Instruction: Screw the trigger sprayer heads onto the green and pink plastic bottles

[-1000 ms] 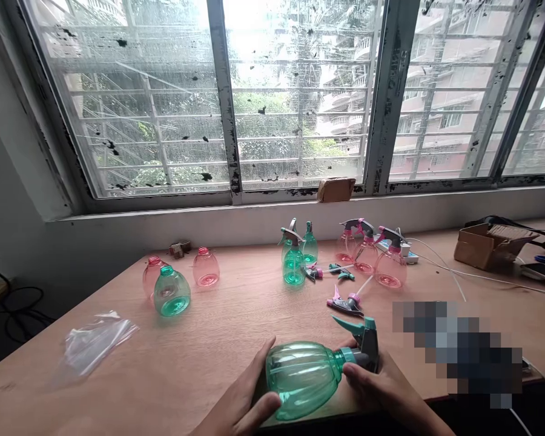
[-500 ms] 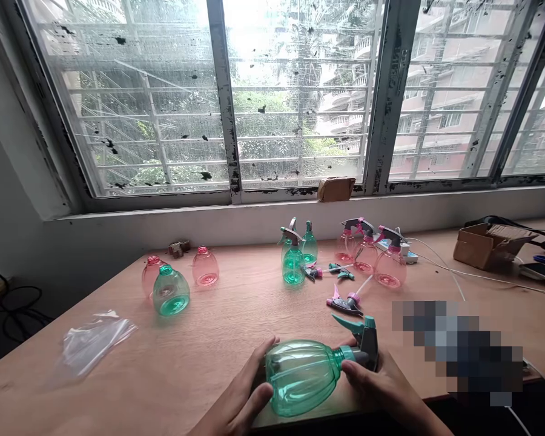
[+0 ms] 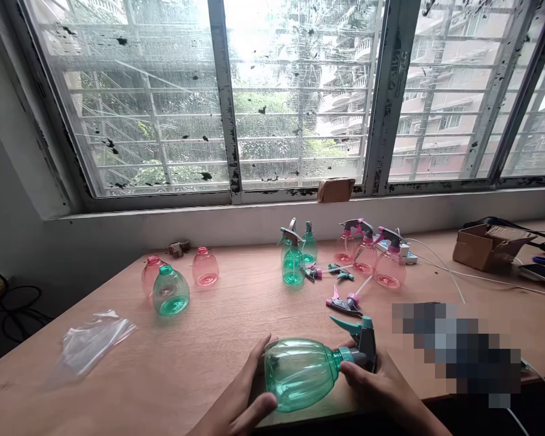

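Head view: green bottle (image 3: 300, 375) on its side between the 2 hands, base to the left, neck to the right, at the near edge of the table (image 3: 236, 315). Contact with the wood: cannot tell. Left hand (image 3: 243, 393) curved round the base, thumb low on the near side, fingers up along the far side and partly hidden by the bottle. Right hand (image 3: 384, 381) pinches the neck end, thumb against the collar (image 3: 345, 354); its other fingers mostly hidden behind the grey top (image 3: 369, 345). Top sits on the neck, teal trigger (image 3: 345, 324) pointing away and to the left.

Nearest obstacle: 1 loose pink top (image 3: 345, 301), just beyond the trigger, its tube angled toward 3 pink sprayers (image 3: 390, 269) standing upright. Farther back, a 2nd pink top (image 3: 315, 272) and 1 teal top (image 3: 343, 274) lie close together; 3 green sprayers (image 3: 293, 266) stand upright just to their left.

Left side of table: 3 uncapped bottles, upright. Open green bottle (image 3: 171, 293) in front, partly covering 1 pink bottle (image 3: 149, 275); a 2nd pink bottle (image 3: 205, 266) stands apart to the right. Clear bag (image 3: 97, 342) lies nearer, far from the left hand. Cardboard box (image 3: 485, 248) at rear right. Patch beyond the right hand pixelated; contents unreadable.
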The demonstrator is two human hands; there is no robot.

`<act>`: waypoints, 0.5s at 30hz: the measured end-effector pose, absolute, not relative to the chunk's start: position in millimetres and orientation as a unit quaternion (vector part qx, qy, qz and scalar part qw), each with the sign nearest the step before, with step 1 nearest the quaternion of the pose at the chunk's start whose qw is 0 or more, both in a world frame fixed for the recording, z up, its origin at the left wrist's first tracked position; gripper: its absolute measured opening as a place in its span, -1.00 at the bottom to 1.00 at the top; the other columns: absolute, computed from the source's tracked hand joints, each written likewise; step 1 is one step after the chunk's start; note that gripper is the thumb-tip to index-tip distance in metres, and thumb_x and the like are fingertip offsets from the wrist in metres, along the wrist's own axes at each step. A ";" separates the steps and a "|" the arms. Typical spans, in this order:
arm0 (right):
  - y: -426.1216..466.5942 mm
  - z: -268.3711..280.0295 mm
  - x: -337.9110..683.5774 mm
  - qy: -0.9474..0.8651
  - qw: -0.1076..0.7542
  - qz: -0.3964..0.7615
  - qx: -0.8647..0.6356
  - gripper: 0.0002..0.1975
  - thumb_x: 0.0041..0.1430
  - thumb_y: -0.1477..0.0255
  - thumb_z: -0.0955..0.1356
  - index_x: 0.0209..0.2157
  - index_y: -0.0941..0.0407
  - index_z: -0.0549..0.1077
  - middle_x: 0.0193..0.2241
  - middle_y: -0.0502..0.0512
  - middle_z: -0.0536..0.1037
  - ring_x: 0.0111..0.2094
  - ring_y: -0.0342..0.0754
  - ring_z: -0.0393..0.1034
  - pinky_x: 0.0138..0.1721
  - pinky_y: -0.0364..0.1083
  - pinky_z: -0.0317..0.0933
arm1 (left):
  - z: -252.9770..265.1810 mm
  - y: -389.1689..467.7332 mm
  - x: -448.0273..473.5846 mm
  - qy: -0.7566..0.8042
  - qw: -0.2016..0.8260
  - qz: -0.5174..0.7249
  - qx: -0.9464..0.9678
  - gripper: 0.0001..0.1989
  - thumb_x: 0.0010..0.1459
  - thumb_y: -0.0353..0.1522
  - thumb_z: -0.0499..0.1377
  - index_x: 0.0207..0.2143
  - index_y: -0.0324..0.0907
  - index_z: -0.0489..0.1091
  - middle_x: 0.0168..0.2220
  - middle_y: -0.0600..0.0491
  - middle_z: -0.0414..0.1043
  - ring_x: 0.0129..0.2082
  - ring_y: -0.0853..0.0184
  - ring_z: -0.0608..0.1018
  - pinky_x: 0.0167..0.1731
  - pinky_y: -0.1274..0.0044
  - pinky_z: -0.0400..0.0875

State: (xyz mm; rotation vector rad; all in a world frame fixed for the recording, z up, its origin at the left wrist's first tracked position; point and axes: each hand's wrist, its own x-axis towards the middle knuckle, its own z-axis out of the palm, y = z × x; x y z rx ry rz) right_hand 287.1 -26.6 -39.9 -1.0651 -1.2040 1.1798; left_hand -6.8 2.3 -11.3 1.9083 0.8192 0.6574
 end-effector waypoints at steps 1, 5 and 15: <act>-26.3 -40.1 287.1 -0.503 0.543 0.498 -0.452 -0.47 -0.08 -0.04 0.53 -0.35 0.13 0.43 -0.67 -0.12 0.31 -0.65 -0.19 0.14 -0.61 -0.18 0.03 | -11.0 1.9 -7.3 0.337 0.467 0.269 0.772 -0.27 0.35 -0.03 0.07 0.43 0.01 -0.13 0.47 0.01 -0.05 0.44 0.05 0.04 0.40 0.18 -0.12; -25.4 -41.2 287.7 -0.500 0.537 0.501 -0.459 -0.46 -0.08 -0.04 0.52 -0.34 0.13 0.42 -0.67 -0.12 0.31 -0.65 -0.18 0.13 -0.61 -0.17 0.02 | -12.3 -1.4 -5.8 0.361 0.444 0.263 0.777 -0.17 0.26 -0.23 0.26 0.42 0.14 -0.16 0.48 0.10 -0.10 0.44 0.06 0.03 0.40 0.23 -0.05; -26.9 -44.3 288.0 -0.506 0.546 0.487 -0.456 -0.49 -0.08 0.00 0.53 -0.31 0.13 0.45 -0.65 -0.10 0.34 -0.66 -0.15 0.17 -0.63 -0.15 0.03 | -17.4 4.6 -9.1 0.317 0.450 0.271 0.789 -0.18 0.29 0.08 0.05 0.44 0.03 -0.19 0.48 -0.01 -0.13 0.45 0.02 -0.02 0.40 0.18 -0.13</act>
